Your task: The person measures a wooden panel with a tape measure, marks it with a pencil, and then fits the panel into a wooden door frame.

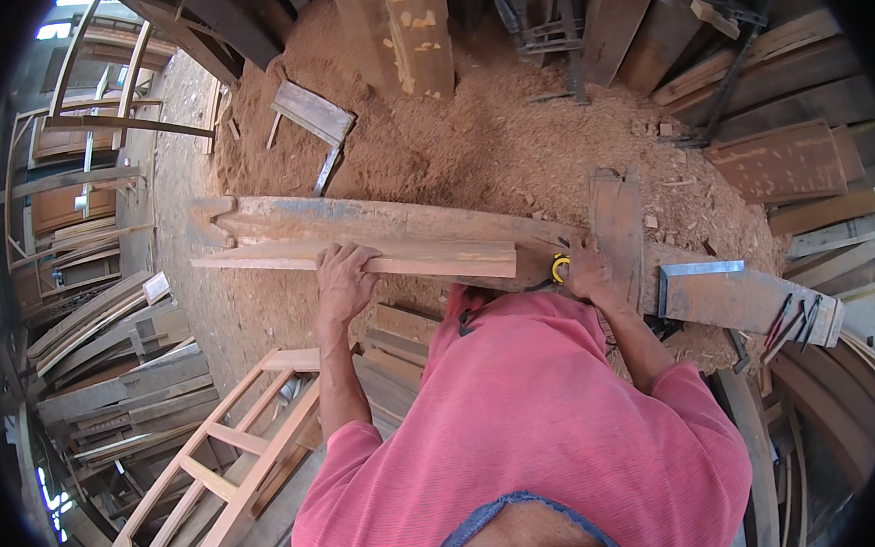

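Note:
A pale wooden board [437, 257] lies lengthwise on top of a long worn plank bench [394, 216]. My left hand [346, 279] is closed over the board near its middle, fingers across the top edge. Just past the board's right end, my right hand [590, 272] is closed against a small round yellow and black tape measure [559, 269]; the palm side is hidden. A short dark object [564, 241] shows by those fingers, too small to name. Right of this hand, a worn crosswise plank [616, 222] meets the bench.
A metal square [703, 269], pencils and red-handled tool [779, 321] lie on the bench's right end. Another square with a wide wooden stock [314, 116] rests on sawdust [400, 145] ahead. Clamps [548, 36] stand beyond. A wooden frame [233, 451] leans at lower left; stacked timber lines both sides.

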`<state>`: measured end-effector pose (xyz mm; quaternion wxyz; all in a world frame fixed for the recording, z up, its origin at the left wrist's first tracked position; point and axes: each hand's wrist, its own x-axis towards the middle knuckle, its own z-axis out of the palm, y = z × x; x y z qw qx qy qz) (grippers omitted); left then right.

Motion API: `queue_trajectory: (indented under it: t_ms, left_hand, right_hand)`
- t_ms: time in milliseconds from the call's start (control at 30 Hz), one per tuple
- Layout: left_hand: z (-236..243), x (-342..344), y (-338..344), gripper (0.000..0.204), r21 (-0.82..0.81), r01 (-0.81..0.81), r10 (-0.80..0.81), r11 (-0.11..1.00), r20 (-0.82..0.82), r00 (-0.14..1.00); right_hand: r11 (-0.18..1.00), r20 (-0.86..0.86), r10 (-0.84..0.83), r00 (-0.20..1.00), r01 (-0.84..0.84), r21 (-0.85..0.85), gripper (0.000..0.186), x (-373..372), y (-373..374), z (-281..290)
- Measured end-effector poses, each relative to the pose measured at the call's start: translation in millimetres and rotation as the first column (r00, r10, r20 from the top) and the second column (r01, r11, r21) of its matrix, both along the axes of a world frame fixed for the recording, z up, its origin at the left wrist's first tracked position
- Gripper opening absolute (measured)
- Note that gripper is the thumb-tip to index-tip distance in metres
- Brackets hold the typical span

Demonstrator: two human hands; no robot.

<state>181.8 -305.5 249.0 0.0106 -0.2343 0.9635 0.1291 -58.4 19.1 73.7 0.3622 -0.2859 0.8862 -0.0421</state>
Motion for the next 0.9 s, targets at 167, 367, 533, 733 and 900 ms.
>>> queue_trajectory:
  t_ms: [167, 367, 533, 733, 900]
  left_hand:
    - [-2.6, 0.0, -0.7, 0.030, -0.036, 0.003, -0.003, 0.999, 0.017, 1.000]
    - [-9.5, 12.1, -1.7, 0.030, -0.057, 0.002, -0.006, 0.998, -0.083, 0.997]
    - [-6.7, 29.3, -1.9, 0.051, -0.059, -0.058, 0.049, 0.997, -0.142, 0.989]
    - [-50.3, 132.5, -74.5, 0.086, 0.453, -0.678, 0.690, 0.579, -0.715, 0.111]
    - [-60.5, 198.6, -146.9, 0.069, 0.982, 0.188, 0.948, 0.006, 0.054, -0.312]
  right_hand:
    - [0.923, 0.397, -0.239, 0.886, 0.335, -0.191, 0.050, -13.4, -24.1, -24.8]
    - [0.814, 0.701, -0.395, 0.594, 0.580, -0.033, 0.065, 17.1, -65.7, 2.7]
    - [0.645, 0.867, -0.389, 0.312, 0.764, 0.014, 0.041, 34.8, -84.4, 27.3]
    - [0.598, 0.905, -0.316, 0.284, 0.800, -0.042, 0.034, 43.0, -66.3, 3.3]
    - [0.645, 0.730, -0.556, 0.396, 0.760, 0.079, 0.026, 59.8, -64.5, -11.5]
